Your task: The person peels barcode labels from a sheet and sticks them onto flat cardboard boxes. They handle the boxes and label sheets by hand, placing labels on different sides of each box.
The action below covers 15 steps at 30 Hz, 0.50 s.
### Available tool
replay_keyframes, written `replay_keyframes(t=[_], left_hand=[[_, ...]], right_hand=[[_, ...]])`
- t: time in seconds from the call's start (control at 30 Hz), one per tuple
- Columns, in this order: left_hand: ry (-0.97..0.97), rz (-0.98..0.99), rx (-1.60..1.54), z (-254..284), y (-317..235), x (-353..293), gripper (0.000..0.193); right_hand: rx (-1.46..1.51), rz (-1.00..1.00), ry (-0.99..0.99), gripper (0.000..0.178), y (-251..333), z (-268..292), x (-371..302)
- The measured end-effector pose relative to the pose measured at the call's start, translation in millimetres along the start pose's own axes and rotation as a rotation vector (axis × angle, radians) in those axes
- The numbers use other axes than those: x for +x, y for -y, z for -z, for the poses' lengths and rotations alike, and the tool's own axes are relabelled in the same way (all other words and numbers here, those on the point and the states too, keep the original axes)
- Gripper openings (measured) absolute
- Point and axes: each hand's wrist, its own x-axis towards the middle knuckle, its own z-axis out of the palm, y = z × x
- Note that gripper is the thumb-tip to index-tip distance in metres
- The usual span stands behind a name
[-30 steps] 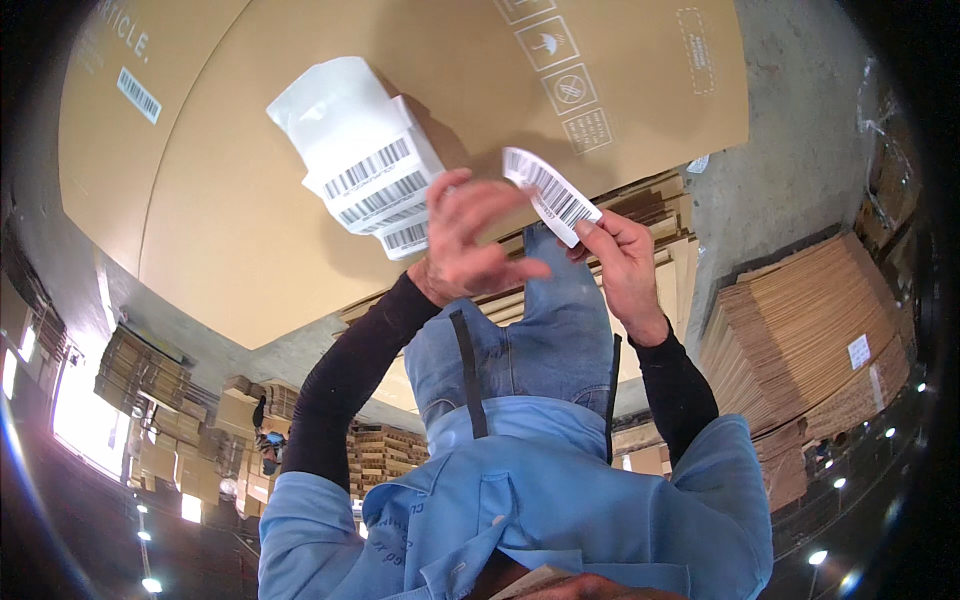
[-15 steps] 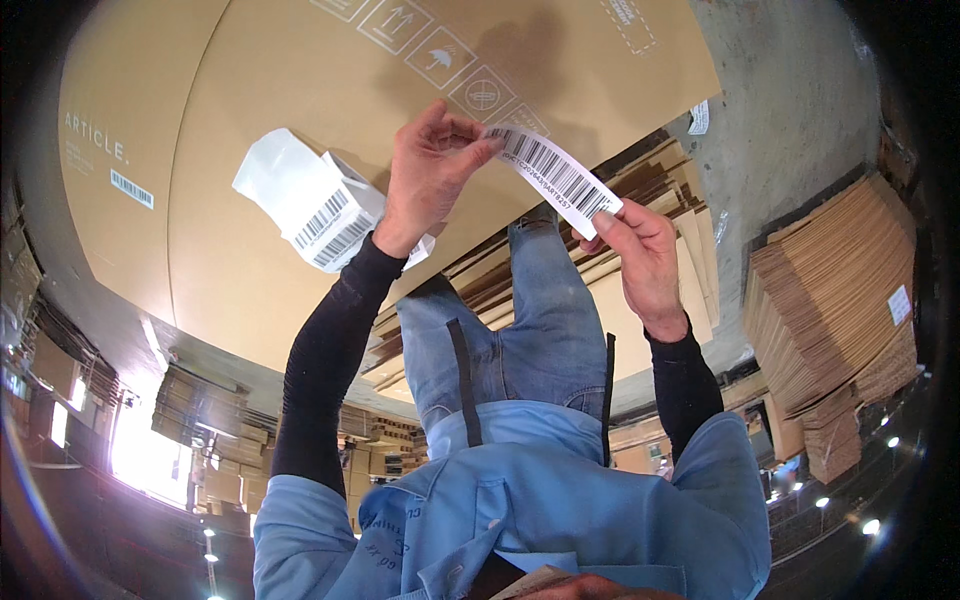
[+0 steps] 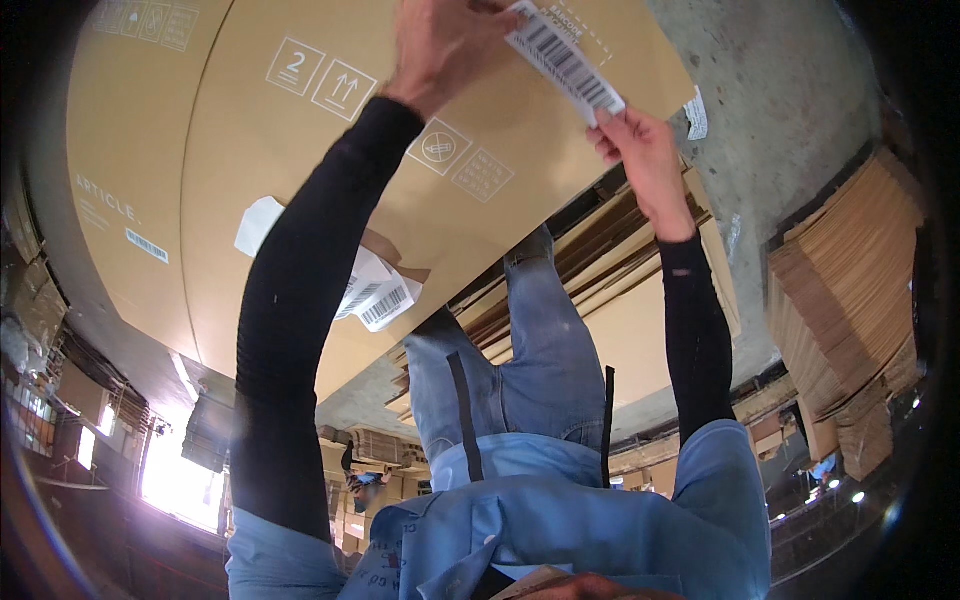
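A white barcode label (image 3: pixel 565 62) is stretched between my two hands, over the far part of a large brown cardboard box (image 3: pixel 330 165). My left hand (image 3: pixel 445 50) is closed at the label's far left end; its fingertips are partly cut off by the upper edge. At the near right end, my right hand (image 3: pixel 645 165) pinches the label between thumb and fingers. Just beyond the strip, a dashed outline (image 3: pixel 598 40) is printed on the cardboard. More white barcode labels (image 3: pixel 378 297) lie folded on the box near its close edge, partly hidden behind my left forearm.
Flat cardboard sheets (image 3: pixel 600 265) are piled beside my legs, below the box's edge. A tall stack of brown cardboard (image 3: pixel 840 300) stands on the right. A white paper scrap (image 3: pixel 697 115) sits by the box's right corner, against the grey floor (image 3: pixel 770 90).
Both hands have carried the label away from me, up toward the dashed outline on the box. My left forearm now crosses over the folded labels.
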Motion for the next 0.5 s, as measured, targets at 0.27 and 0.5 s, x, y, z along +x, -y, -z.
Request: replay_keyframes(t=[0.27,0.5], left_hand=[[-0.192,-0.244,0.796,-12,13,52,0.020],[-0.263,-0.307,0.768,-17,24,65,0.021]], right_hand=[[-0.230,0.095,-0.119,0.034,-14,8,77],[-0.237,0.119,-0.148,0.033,-23,19,92]])
